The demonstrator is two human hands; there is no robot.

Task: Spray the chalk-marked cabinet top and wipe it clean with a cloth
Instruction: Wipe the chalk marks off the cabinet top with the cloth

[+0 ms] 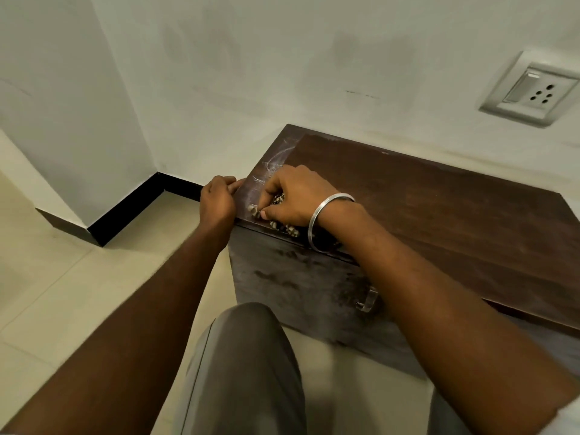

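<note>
Head view, items listed left to right.
- Black skirting board [138, 211]: seen along the foot of the white wall, above a pale tiled floor [62, 293].
- Left hand [219, 200]: fingers are curled round the left edge of the cabinet top [439, 215], which is gripped.
- Chalk marks [273, 164]: white scribbles are seen on the near-left corner of the dark wood, just beyond the knuckles.
- Cloth [290, 230]: patterned and bunched, it is pressed onto the front-left corner and mostly hidden under the palm.
- Right hand [292, 196]: clenched round the cloth; a metal bangle [326, 222] is worn at the wrist.
- Metal handle [368, 298]: fixed to the cabinet front.
- Wall socket [530, 89]: mounted upper right.
</note>
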